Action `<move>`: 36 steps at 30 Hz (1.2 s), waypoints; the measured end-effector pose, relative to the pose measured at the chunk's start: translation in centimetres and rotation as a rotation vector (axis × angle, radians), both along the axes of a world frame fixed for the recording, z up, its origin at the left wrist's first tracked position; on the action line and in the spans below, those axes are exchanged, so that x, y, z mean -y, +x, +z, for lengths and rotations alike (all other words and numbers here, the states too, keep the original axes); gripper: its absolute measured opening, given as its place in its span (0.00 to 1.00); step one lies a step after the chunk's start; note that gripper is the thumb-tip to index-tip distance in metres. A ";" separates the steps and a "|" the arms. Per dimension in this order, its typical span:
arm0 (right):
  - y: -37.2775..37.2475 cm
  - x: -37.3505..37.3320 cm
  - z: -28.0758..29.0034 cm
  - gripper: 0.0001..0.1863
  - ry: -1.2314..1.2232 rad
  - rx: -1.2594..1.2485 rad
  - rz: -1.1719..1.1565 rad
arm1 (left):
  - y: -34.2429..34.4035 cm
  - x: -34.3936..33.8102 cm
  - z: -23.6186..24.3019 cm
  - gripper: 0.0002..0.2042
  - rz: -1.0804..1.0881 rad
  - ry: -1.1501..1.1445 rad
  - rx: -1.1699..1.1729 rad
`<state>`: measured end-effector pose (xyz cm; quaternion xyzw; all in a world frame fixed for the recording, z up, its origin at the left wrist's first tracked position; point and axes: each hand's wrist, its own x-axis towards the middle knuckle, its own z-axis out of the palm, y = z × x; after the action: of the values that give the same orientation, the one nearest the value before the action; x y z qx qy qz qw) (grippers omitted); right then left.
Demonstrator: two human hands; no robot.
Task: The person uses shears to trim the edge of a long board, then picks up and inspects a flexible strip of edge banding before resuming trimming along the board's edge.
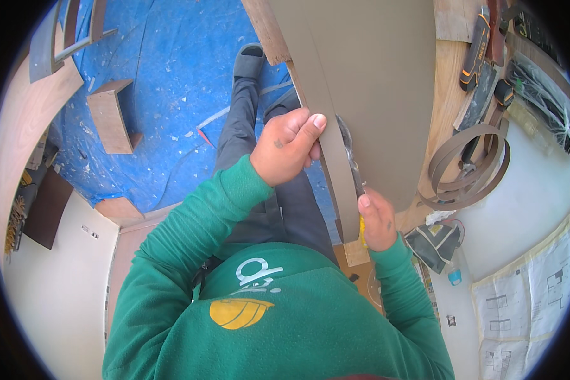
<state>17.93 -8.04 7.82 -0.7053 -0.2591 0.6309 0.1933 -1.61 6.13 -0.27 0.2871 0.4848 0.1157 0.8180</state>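
A large taupe panel (380, 76) lies in front of me, and a long matching edging strip (342, 171) runs along its left side. My left hand (288, 145) is closed on the strip, with thumb and fingers pinching its edge. Lower down, my right hand (379, 218) is wrapped round the yellow handle of a tool with a long, dark, smeared blade (349, 145). The blade lies along the strip, its tip pointing away from me and close to my left fingers. My fingers hide most of the handle.
Blue sheeting (164, 57) covers the floor at left, with a small wooden bracket-shaped piece (111, 117) on it. At right are coiled edging strips (465, 168), an orange-and-black tool (476, 50), a dark pouch (434, 244) and drawing sheets (525, 297). Rough wood (266, 31) borders the panel.
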 end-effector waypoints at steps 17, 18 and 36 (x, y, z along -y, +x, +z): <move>0.3 -0.4 -0.2 0.25 0.016 -0.020 0.002 | -0.1 -0.4 0.5 0.21 -0.027 -0.003 -0.007; 0.3 -0.5 -0.2 0.25 0.014 -0.025 0.001 | -0.1 -0.4 0.5 0.21 -0.031 -0.001 -0.013; 0.2 -1.4 -0.4 0.26 0.020 -0.013 0.020 | -0.2 -0.5 0.7 0.21 -0.047 -0.010 0.010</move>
<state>18.11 -6.62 7.44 -0.6965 -0.2710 0.6349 0.1958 -1.81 6.60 0.48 0.2936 0.4747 0.0955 0.8242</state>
